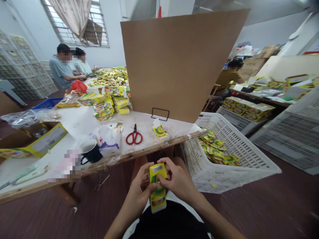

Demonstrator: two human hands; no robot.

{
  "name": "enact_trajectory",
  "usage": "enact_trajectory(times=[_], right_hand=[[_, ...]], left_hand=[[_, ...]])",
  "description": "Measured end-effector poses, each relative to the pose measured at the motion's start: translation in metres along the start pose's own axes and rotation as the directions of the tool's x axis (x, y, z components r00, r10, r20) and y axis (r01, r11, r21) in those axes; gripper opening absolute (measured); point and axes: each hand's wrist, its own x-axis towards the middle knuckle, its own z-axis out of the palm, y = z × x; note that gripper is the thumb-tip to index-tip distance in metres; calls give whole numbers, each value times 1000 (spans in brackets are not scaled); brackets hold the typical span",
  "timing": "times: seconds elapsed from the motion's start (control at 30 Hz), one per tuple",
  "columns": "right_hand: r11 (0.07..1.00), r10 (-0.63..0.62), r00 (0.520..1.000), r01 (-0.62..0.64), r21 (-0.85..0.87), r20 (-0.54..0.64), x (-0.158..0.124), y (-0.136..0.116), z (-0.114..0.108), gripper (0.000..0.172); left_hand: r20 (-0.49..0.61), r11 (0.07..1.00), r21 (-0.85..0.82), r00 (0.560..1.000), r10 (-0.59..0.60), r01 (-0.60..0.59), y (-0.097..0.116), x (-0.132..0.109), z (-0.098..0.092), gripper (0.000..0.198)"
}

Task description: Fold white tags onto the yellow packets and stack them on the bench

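Observation:
Above my lap, both hands hold a small yellow and green printed carton (158, 199), its barcode end facing up. My left hand (141, 186) grips its left side, thumb on the front. From the right, my right hand (175, 177) closes around it with the thumb pressed on its face. On the table edge ahead lies another yellow carton (160, 132) with a white flap raised. Red-handled scissors (134, 136) lie left of that carton. To my right stands a white plastic basket (231, 179) with many yellow packets (215, 151) inside.
A large brown cardboard sheet (179, 66) stands upright on the table beside a black wire stand (160, 114). A dark mug (91, 152) and a tissue pack (109, 141) sit at the left. Stacked yellow cartons (103, 108) stand behind. Several people work further back.

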Motion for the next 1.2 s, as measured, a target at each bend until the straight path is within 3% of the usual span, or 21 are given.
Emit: enact_trajectory(times=[0.17, 0.3, 0.4, 0.5, 0.57, 0.6, 0.67, 0.7, 0.73, 0.77, 0.83, 0.87, 0.97, 1.03, 1.2], right_hand=[[994, 36, 999, -39, -101, -33, 2, -5, -3, 33], [991, -102, 993, 106, 80, -55, 1, 7, 0, 25], [966, -87, 992, 105, 234, -88, -2, 17, 7, 19], [967, -103, 982, 137, 216, -161, 0, 28, -2, 13], [983, -173, 901, 185, -8, -398, 8, 39, -27, 11], [975, -218, 816, 162, -150, -536, 15, 45, -44, 12], [923, -271, 632, -45, -383, -726, 33, 59, -77, 21], [886, -287, 614, -122, -447, -735, 45, 66, -88, 28], [852, -291, 656, -152, -500, -696, 57, 71, -94, 32], [826, -276, 730, -152, -543, -625, 70, 74, -95, 33], [787, -206, 888, -100, -609, -412, 96, 78, -80, 38], [771, -157, 936, -83, -632, -314, 109, 79, -68, 43], [756, -84, 979, -61, -652, -188, 141, 81, -31, 56], [753, -48, 987, -63, -655, -150, 155, 85, -18, 52], [735, 19, 997, -64, -675, -74, 164, 99, -23, 28]], left_hand=[[-30, 1000, -6, 1000, -7, 7, 2, 1, -1, 53], [-39, 997, -71, 999, -34, 31, 3, 2, -4, 54], [-33, 996, -87, 999, -30, 27, 0, 3, -2, 52], [-52, 999, -33, 999, 15, -17, -5, 4, 3, 51], [-94, 998, 27, 993, 64, -62, -8, 5, 3, 59], [-121, 995, 54, 989, 87, -81, -9, 5, 2, 64], [-164, 992, 94, 982, 97, -82, -13, 7, -1, 71], [-178, 992, 108, 980, 86, -67, -15, 8, -3, 71], [-184, 992, 118, 981, 68, -46, -17, 9, -4, 68], [-179, 991, 127, 983, 50, -27, -19, 9, -5, 65], [-138, 989, 149, 990, 25, -5, -20, 10, -5, 57], [-114, 987, 160, 993, 22, -4, -19, 9, -5, 53], [-79, 983, 185, 997, 15, 0, -15, 6, -7, 46], [-89, 980, 197, 996, 16, 2, -11, 4, -11, 43], [-118, 975, 220, 993, 21, 5, -6, 5, -17, 37]])
